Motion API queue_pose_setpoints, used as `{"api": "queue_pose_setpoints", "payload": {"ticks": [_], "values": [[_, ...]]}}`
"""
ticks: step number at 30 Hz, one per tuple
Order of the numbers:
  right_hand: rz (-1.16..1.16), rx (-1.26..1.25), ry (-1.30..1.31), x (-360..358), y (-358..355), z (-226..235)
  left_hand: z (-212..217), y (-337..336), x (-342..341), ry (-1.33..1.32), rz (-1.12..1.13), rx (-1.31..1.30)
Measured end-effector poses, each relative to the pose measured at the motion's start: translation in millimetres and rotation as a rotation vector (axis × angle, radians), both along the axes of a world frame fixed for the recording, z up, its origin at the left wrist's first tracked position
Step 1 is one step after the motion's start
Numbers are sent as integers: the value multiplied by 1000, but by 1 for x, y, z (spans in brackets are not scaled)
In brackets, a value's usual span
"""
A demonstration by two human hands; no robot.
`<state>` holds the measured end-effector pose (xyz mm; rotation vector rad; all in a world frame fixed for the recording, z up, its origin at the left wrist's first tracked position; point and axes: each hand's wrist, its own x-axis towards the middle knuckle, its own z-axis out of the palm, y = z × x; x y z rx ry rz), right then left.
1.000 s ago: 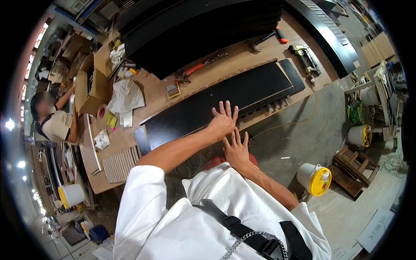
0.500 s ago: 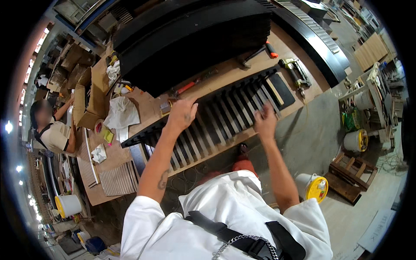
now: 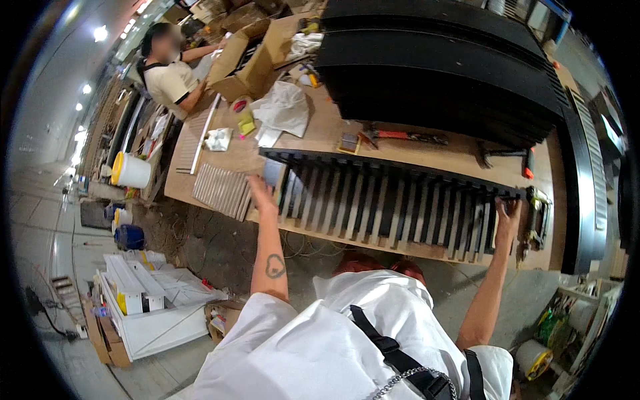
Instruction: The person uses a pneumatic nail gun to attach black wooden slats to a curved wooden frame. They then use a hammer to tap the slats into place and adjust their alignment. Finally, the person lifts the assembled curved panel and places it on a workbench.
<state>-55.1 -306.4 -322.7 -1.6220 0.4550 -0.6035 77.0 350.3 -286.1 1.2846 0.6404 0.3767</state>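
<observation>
A long black slatted frame [image 3: 400, 207], its inside lined with alternating grey and black slats, lies along the near edge of the wooden table. At its right end my right hand [image 3: 508, 219] is curled over the end piece, thumb and fingers on either side. My left hand [image 3: 263, 196] reaches past the frame's left end. Its fingers are stretched out and hold nothing, beside a row of loose grey slats [image 3: 219, 192] lying flat on the table.
Behind the frame rises a tall stack of black panels [image 3: 440, 87]. A red-handled hammer [image 3: 407, 136], another hammer [image 3: 507, 155] and a nail gun [image 3: 537, 217] lie around it. A white cloth [image 3: 283, 110] and cardboard box [image 3: 247, 60] are at left, near a co-worker [image 3: 170, 70].
My view has swung left. My left hand has moved off the frame's far edge toward the loose slats, and my right hand has come onto the frame's right end.
</observation>
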Motion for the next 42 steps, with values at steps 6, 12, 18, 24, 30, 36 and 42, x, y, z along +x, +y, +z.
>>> {"api": "queue_pose_setpoints", "payload": {"ticks": [6, 12, 18, 24, 30, 36, 42], "values": [[-110, 162, -4, 23, -10, 0, -33, -3, 56, -131, -270, -19], [54, -76, 457, 26, 26, 106, 48, 4, 40, 57, -181, 499], [80, -297, 1047, -3, 33, 49, 8, 60, 28, 456, -294, 757], [-10, -278, 965, -11, 50, 24, -47, 76, 17, 361, -290, 867], [-194, -569, 938, -1, 77, 46, -19, 73, -25, 597, -352, 865], [215, -938, 425, 147, 157, 23, -32, 79, -59, 550, -110, 811], [777, -1193, 562, 259, 231, -11, -17, 63, -71, 316, 34, 277]]}}
